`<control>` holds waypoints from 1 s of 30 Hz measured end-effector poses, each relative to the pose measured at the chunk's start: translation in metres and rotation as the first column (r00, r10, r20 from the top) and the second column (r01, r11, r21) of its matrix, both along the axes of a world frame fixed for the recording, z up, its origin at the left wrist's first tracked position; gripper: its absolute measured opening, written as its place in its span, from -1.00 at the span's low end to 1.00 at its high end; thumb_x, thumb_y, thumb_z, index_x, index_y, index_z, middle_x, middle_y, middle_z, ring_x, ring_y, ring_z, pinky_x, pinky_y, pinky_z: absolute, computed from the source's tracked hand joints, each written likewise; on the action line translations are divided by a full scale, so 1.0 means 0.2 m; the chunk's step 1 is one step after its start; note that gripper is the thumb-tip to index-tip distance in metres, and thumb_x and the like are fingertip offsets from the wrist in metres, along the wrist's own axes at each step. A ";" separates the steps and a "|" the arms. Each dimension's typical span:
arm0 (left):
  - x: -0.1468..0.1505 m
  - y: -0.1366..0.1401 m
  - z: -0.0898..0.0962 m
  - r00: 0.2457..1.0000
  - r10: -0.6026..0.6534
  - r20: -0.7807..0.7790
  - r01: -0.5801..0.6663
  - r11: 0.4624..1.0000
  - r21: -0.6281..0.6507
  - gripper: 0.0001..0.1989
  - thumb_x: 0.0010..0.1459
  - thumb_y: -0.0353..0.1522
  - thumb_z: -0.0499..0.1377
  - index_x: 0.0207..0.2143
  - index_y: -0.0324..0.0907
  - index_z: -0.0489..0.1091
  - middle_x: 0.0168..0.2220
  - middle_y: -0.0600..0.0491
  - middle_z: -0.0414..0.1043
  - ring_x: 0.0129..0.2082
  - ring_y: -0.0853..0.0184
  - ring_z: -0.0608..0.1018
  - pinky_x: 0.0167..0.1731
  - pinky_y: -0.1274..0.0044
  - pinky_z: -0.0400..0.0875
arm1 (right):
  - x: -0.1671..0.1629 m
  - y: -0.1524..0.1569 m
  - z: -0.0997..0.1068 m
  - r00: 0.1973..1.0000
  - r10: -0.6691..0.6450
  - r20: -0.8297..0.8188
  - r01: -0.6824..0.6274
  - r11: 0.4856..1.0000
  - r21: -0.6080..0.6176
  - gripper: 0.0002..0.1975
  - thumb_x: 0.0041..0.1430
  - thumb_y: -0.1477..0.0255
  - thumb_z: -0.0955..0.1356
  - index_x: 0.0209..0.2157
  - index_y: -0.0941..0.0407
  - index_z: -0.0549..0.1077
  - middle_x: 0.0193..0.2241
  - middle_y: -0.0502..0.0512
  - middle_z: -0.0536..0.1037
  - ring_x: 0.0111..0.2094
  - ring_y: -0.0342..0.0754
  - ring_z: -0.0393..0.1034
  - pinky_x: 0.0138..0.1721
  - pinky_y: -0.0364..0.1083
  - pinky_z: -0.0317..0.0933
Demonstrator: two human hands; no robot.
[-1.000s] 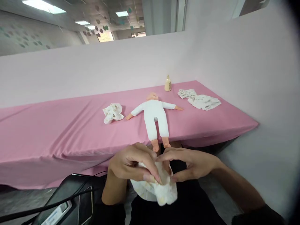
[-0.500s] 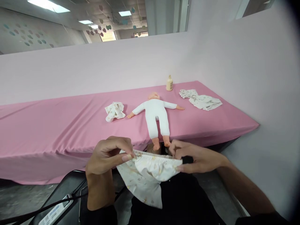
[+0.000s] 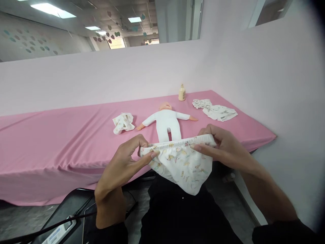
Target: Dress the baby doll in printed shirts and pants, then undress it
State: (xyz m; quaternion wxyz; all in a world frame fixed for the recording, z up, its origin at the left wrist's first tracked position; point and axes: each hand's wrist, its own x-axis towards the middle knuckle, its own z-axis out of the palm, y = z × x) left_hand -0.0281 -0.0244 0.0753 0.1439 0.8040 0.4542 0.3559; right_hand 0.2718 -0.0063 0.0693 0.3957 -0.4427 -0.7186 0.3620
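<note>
Between my two hands a small white baby garment (image 3: pixel 184 166) with a printed pattern and a gathered elastic edge is stretched sideways, its lower part hanging down. My left hand (image 3: pixel 129 157) pinches the left end of the elastic edge between thumb and fingers. At the other end, my right hand (image 3: pixel 220 145) grips the same edge, thumb in front. Just beyond lies a baby doll (image 3: pixel 166 120) on its back in a white suit, arms spread. The garment hides the doll's lower legs and feet.
A pink-covered table (image 3: pixel 76 135) runs along the wall. Crumpled patterned cloth (image 3: pixel 123 122) lies left of the doll; more patterned clothing (image 3: pixel 217 111) lies right. A pump bottle (image 3: pixel 182 93) stands behind. At lower left, a black chair (image 3: pixel 73 200) holds a power strip (image 3: pixel 59 232) and cables.
Both hands have risen toward the table with the garment. Its elastic edge is now pulled wider and tauter, its printed side faces me, and it covers the doll's feet from view.
</note>
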 end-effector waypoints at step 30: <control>-0.05 0.03 0.02 0.971 -0.117 -0.207 0.135 0.988 0.076 -0.70 0.28 -0.24 0.20 -0.47 -0.18 0.29 -0.50 0.14 0.29 -0.47 0.44 0.31 -0.41 0.57 0.22 | 0.04 0.14 -0.03 0.887 0.450 0.105 -0.423 0.882 -0.206 -0.82 0.21 0.29 0.37 -0.33 0.13 0.48 -0.41 -0.01 0.46 -0.41 -0.13 0.32 -0.40 -0.13 0.20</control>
